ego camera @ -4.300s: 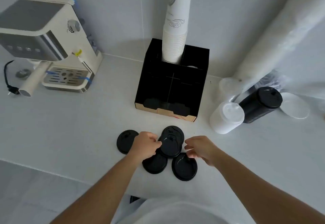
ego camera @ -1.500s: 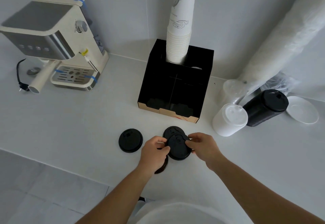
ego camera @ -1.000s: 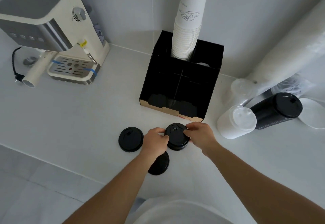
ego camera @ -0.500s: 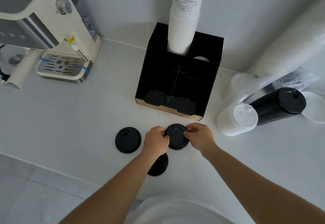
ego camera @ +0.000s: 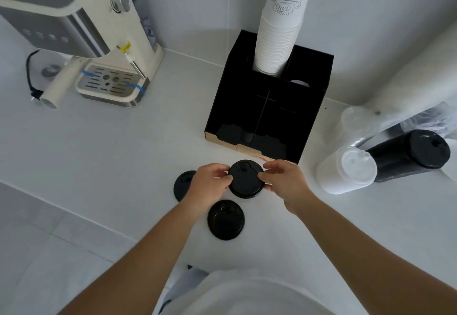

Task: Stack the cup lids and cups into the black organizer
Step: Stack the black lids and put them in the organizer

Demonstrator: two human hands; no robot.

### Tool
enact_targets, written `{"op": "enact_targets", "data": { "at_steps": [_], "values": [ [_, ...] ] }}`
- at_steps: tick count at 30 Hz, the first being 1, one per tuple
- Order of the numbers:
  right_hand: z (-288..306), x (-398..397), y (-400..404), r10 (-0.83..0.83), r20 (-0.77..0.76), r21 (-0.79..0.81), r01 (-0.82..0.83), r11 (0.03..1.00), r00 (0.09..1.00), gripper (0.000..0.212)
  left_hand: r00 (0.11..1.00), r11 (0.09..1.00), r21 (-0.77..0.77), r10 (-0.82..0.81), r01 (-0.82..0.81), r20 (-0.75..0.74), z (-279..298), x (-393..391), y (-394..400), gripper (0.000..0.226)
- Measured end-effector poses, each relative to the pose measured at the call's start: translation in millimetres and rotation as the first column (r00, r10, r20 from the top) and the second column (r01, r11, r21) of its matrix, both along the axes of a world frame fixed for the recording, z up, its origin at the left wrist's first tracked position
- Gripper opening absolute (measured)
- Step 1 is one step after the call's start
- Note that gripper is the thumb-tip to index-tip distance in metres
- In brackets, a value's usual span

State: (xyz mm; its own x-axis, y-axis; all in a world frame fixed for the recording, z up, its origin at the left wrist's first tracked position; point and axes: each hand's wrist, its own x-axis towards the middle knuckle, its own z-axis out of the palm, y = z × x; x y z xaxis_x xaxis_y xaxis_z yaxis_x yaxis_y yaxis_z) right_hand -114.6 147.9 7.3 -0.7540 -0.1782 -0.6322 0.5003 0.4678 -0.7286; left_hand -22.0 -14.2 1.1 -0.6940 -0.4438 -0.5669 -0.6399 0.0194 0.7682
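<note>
Hands: my left hand [ego camera: 210, 186] and right hand [ego camera: 284, 181] pinched a small stack of round black plastic lids [ego camera: 246, 178] between closed fingers | Place: just before the black cardboard organizer [ego camera: 267, 107] | Risk: I judged uneven squeeze could shear the stack apart.

Both hands pinch a small stack of black lids [ego camera: 245, 178] by its rim, left hand [ego camera: 210, 186] and right hand [ego camera: 284, 181] on opposite sides, just before the black organizer [ego camera: 284, 117]. Two more black lids lie on the worktop [ego camera: 111, 154]: one [ego camera: 226, 219] nearer the person, one [ego camera: 181, 183] partly behind the left hand.
</note>
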Motion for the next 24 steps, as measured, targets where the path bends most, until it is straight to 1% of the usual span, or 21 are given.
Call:
{"op": "enact_targets", "data": {
  "at_steps": [3,5,8,10,12,17,22,24],
  "values": [
    [2.4,7.0,-6.0,0.036,0.025,-0.014,-0.036,0.999,0.999,0.028,0.998,0.998,0.006,0.063,-0.063,-0.023,-1.4,12.6,-3.9,0.025],
    [4.9,12.6,-6.7,0.083,0.072,-0.034,-0.080,0.996,0.994,0.030,0.995,0.995,0.007,0.095,-0.095,-0.030,-4.0,22.6,-5.4,0.025],
    [7.4,27.6,-3.4,0.165,0.160,-0.067,-0.156,0.986,0.973,0.034,0.997,0.996,-0.030,0.080,-0.081,-0.021,-6.4,37.8,-6.6,0.027],
    [5.0,42.0,0.3,0.202,0.184,-0.062,-0.194,0.979,0.962,0.031,0.999,0.997,-0.063,0.039,-0.039,-0.013,-8.1,47.3,-6.7,0.029],
    [-1.1,56.4,4.8,0.216,0.187,-0.043,-0.212,0.976,0.958,0.028,1.000,0.996,-0.086,-0.003,0.001,-0.018,-10.9,55.8,-5.7,0.029],
    [-17.3,79.0,15.8,0.192,0.189,-0.026,-0.191,0.981,0.963,0.027,0.998,0.992,-0.104,-0.069,0.068,-0.003,-14.5,74.3,1.8,0.026],
    [-23.2,87.6,18.6,0.191,0.178,0.001,-0.194,0.981,0.965,0.023,0.994,0.971,-0.216,-0.106,0.104,-0.001,-17.1,82.8,13.1,0.024],
    [-24.1,88.0,17.1,0.198,0.160,0.018,-0.204,0.979,0.967,0.021,0.995,0.967,-0.236,-0.104,0.100,-0.006,-16.8,82.6,14.9,0.024]
  ]
}}
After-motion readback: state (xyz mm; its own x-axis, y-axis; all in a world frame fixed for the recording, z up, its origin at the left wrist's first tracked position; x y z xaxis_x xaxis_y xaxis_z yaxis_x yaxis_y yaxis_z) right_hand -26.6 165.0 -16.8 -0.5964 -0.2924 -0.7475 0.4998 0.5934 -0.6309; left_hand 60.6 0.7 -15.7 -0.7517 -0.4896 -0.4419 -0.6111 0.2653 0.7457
